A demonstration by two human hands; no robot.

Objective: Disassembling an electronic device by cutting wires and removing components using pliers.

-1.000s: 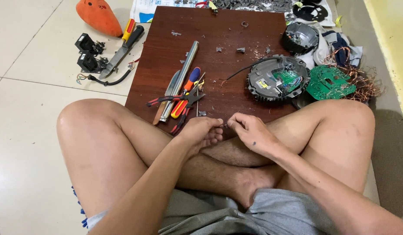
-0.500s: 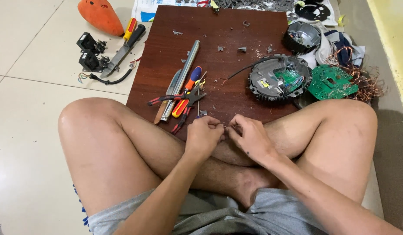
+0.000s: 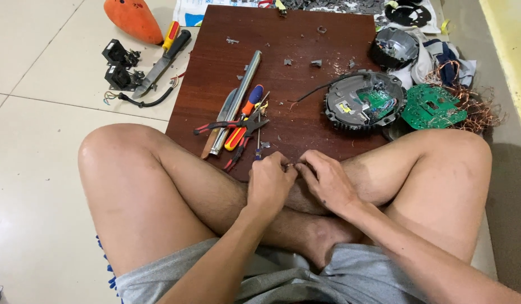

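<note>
I sit cross-legged on the floor at a dark wooden board [image 3: 305, 50]. My left hand [image 3: 270, 183] and my right hand [image 3: 326, 179] meet fingertip to fingertip over my crossed shins, at the board's near edge. Both pinch a very small part between them; it is too small to identify. Just beyond my left hand lie red-handled pliers [image 3: 229, 125], an orange-and-blue screwdriver [image 3: 245, 115] and a long metal rod [image 3: 238, 98]. A round black housing with a green circuit board inside [image 3: 362, 101] rests on the board beyond my right hand.
A loose green circuit board [image 3: 432, 107] and tangled copper wire [image 3: 469, 101] lie right of the wooden board, with another round black part [image 3: 393, 45]. On the tiles at left are an orange cover [image 3: 131, 19], a black-handled tool [image 3: 162, 59] and black connectors [image 3: 118, 67].
Both hands have drawn closer together and curled tighter at the fingertips. The view has shifted slightly; the tools on the board have not moved.
</note>
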